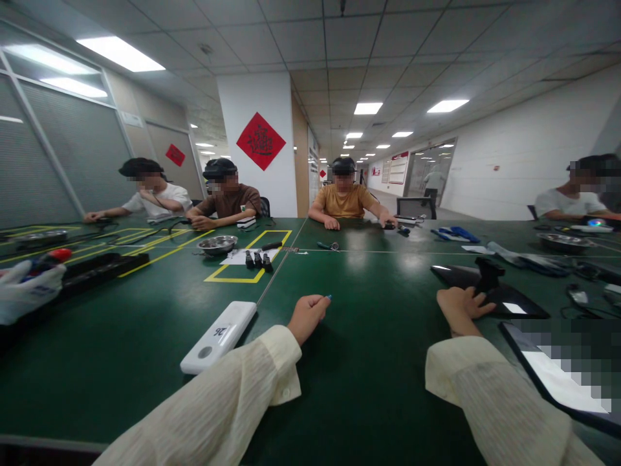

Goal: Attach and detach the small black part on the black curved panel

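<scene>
My left hand (pixel 307 316) rests on the green table (pixel 369 362) with its fingers curled into a fist around a small blue-tipped object (pixel 328 298). A white rectangular device (pixel 219 336) lies just left of it. My right hand (pixel 460 307) lies on the table with fingers stretched toward the edge of a dark tablet (pixel 504 294), on which a black stand (pixel 488 272) sits. Both arms wear cream sleeves.
A second tablet (pixel 557 382) lies at the near right. A yellow taped rectangle holds small black parts (pixel 258 260), paper and a metal bowl (pixel 217 244). A gloved hand (pixel 26 291) shows at the left edge. Several people sit at the far side.
</scene>
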The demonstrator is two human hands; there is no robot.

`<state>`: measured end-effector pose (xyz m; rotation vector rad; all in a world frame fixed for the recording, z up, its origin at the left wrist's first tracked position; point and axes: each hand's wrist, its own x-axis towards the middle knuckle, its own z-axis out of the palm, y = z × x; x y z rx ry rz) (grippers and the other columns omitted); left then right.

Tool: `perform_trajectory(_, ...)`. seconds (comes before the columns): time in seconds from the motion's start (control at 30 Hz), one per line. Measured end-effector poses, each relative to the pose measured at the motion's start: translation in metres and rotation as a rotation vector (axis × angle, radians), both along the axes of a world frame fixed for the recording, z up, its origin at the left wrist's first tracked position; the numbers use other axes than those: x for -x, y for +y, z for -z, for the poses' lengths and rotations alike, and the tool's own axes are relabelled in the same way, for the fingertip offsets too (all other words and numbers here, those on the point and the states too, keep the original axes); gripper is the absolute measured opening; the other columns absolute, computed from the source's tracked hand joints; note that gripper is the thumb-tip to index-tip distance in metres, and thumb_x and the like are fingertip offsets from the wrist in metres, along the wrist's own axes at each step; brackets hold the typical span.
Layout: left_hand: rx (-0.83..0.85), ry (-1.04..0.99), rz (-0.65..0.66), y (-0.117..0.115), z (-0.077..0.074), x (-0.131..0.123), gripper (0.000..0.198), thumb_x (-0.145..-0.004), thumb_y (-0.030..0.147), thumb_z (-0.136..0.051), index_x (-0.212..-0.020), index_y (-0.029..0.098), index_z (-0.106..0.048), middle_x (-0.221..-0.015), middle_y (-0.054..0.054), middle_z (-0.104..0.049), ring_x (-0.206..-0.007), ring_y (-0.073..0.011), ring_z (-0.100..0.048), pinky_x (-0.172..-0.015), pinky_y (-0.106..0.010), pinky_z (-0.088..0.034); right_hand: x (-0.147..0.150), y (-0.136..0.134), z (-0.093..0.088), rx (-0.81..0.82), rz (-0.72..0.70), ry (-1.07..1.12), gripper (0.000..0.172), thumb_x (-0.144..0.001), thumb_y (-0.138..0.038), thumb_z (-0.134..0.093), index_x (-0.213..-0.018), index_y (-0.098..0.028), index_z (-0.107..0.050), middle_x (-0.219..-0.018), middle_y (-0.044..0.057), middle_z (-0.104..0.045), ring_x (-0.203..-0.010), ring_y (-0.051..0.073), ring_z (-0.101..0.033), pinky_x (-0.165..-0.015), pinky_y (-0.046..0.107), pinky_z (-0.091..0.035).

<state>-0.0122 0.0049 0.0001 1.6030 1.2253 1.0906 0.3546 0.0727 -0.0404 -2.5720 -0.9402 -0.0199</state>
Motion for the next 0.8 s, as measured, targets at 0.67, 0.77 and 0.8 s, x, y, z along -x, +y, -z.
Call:
perform_trajectory(0.67, -0.006, 0.009, 0.004, 0.0, 0.003, 0.0, 0.041, -0.072, 0.048, -0.047, -0.046, 0.017, -0.039, -0.041, 0.007, -0.036, -0.04, -0.006, -0.029, -0.046, -0.022, -0.024, 0.012, -0.005, -0.007, -0.394, -0.117, -0.146, 0.033, -0.075, -0.025, -0.045, -0.1, -0.022, -0.066, -0.113, 0.01, -0.05, -0.11, 0.03, -0.04, -0.092, 0.047, -0.03)
perform_trajectory(0.77, 0.003, 0.001, 0.016, 0.001, 0.005, 0.0, 0.042, -0.072, 0.049, -0.048, -0.047, 0.017, -0.039, -0.041, 0.007, -0.037, -0.04, -0.006, -0.03, -0.046, -0.022, -0.025, 0.009, -0.003, -0.009, -0.359, -0.296, -0.219, 0.035, -0.076, -0.022, -0.042, -0.1, -0.02, -0.067, -0.108, 0.01, -0.053, -0.094, 0.026, -0.048, -0.076, 0.037, -0.04)
perform_trajectory(0.8, 0.006, -0.004, 0.021, 0.001, 0.005, 0.0, 0.042, -0.072, 0.05, -0.048, -0.047, 0.017, -0.039, -0.041, 0.007, -0.037, -0.04, -0.0059, -0.03, -0.046, -0.022, -0.025, 0.008, -0.001, -0.009, -0.326, -0.337, -0.241, 0.035, -0.076, -0.022, -0.041, -0.1, -0.02, -0.067, -0.105, 0.01, -0.054, -0.091, 0.025, -0.049, -0.073, 0.036, -0.041)
